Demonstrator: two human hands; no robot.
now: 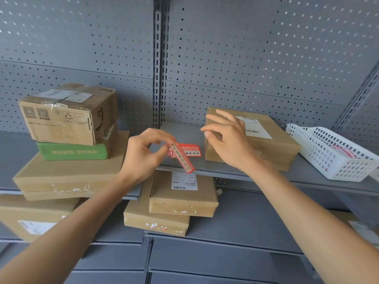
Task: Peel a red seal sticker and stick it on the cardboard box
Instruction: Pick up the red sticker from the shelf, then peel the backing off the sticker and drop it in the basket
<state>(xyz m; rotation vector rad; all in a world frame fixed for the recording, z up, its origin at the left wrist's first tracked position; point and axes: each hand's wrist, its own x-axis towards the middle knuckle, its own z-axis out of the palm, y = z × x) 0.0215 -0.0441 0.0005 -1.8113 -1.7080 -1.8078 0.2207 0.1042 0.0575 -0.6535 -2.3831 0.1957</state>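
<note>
Right of the pinch on the red seal sticker (181, 157), bare shelf (182, 130) lies open up to the flat cardboard box (251, 140). The right hand (227, 140) hovers across that gap. Stacked boxes (69, 128) wall off the left.

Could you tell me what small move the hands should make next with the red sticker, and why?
Probably carry the red seal sticker right and lay it on the flat cardboard box. The left hand pinches it in the air, apparently peeled, while the right hand hovers open at the box's near corner, seemingly ready to steady it.
</note>
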